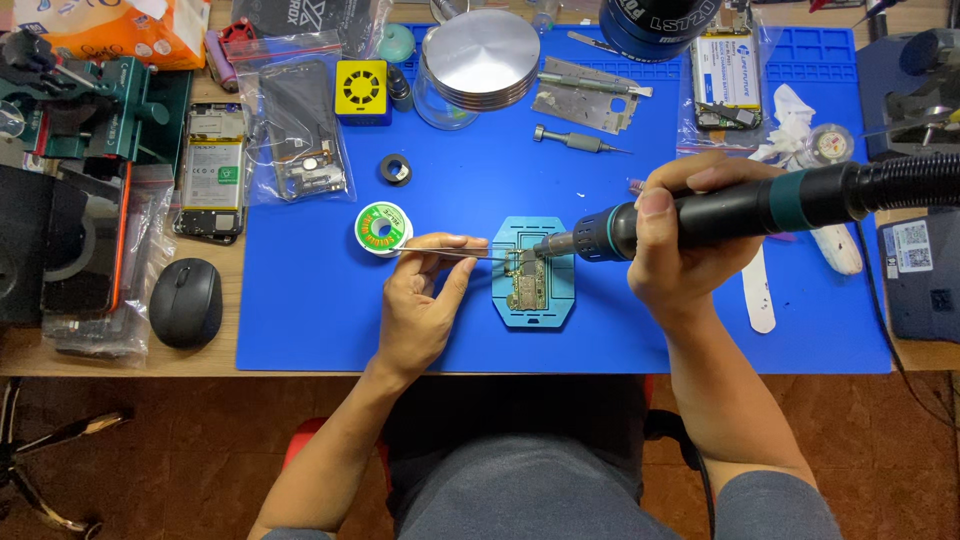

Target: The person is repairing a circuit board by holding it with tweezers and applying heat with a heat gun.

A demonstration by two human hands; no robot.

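The left hand (420,300) pinches a pair of thin metal tweezers (468,252) between thumb and fingers, its tips reaching onto the upper edge of a small circuit board (527,290). The board lies in a light blue holder (534,270) near the middle of a blue work mat (320,300) that covers most of the table (120,362). The right hand (672,250) is wrapped tight around a black hot-air handle (740,208) with a teal ring; its metal nozzle points left, ending just above the top of the board, close to the tweezer tips. A ribbed black hose (915,178) runs off the handle to the right.

Just left of the tweezers sits a green-and-white spool of solder wick (382,229), and above it a small black roll of tape (395,169). A black mouse (186,302) rests on the bare table beside the mat's left edge. Farther back stand a yellow square fan box (362,92), a stack of round metal lids (482,60) and a screwdriver (578,139). An opened phone (211,172) lies to the left
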